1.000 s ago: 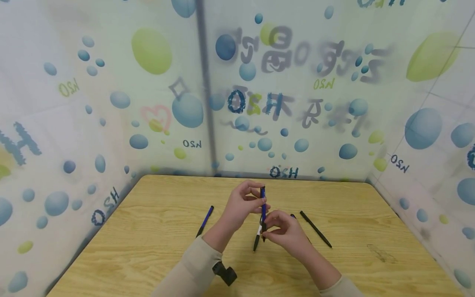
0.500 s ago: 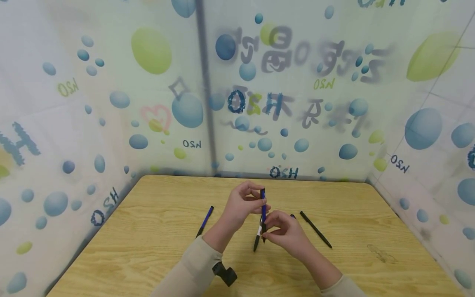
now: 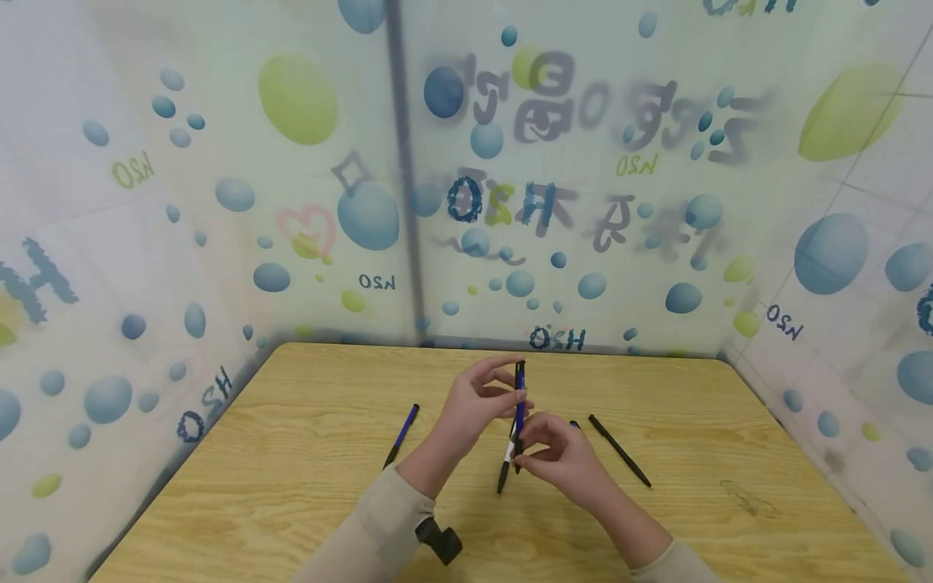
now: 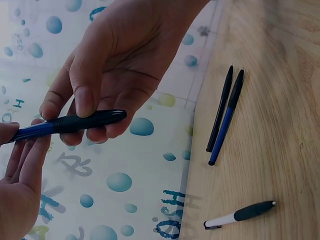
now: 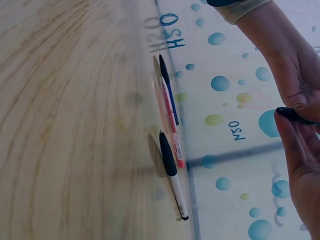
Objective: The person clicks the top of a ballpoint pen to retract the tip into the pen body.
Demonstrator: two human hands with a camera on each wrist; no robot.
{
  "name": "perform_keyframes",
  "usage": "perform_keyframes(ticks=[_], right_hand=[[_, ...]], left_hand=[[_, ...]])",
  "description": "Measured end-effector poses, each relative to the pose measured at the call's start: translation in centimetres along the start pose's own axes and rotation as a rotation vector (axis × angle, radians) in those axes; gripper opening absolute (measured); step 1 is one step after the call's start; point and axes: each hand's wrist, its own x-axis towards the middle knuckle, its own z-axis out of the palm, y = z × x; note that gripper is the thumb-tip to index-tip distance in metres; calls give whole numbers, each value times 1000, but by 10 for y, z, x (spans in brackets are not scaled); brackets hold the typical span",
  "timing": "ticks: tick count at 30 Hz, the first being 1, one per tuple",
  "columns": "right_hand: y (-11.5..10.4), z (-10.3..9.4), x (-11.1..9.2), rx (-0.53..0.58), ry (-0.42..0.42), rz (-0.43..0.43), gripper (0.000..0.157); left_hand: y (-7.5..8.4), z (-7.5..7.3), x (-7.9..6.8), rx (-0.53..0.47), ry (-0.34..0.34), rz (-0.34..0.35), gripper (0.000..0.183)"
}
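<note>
A blue pen with a dark grip stands nearly upright between both hands in the head view, its pointed end down. My left hand pinches the upper blue barrel, one finger reaching the top end. Lower down, the fingers and thumb of my right hand pinch the dark grip. The left wrist view has this pen's dark grip under the right thumb. Only the dark pointed end shows in the right wrist view; the hands hide the rest. Behind the held pen lies a white pen with a dark grip.
On the wooden table, another blue pen lies left and a black pen right. Beside the black one is a blue pen, mostly hidden from the head. A pink pen shows in the right wrist view. Patterned curtains surround the table.
The held pen dips slightly, then rises a little, and its dark clip now shows at the top left. Both hands stay almost in place; the pens on the table lie still.
</note>
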Motion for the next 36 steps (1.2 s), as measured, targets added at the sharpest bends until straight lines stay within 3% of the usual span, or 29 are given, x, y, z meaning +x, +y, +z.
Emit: perform_keyframes(ticks=[4, 10, 16, 29, 36], right_hand=[[-3, -2, -1, -21, -6, 18, 23], [-6, -12, -2, -88, -21, 7, 23], [-6, -28, -5, -169, -37, -8, 25], [-9, -62, -18, -249, -10, 140, 29], [-7, -94, -33, -318, 17, 232, 33]], left_hand=[[2, -3, -1, 83, -36, 17, 50], [6, -14, -3, 300, -133, 78, 60], [4, -30, -6, 391, -222, 105, 66], [0, -72, -22, 559, -181, 56, 64], [-3, -93, -27, 686, -160, 40, 67]])
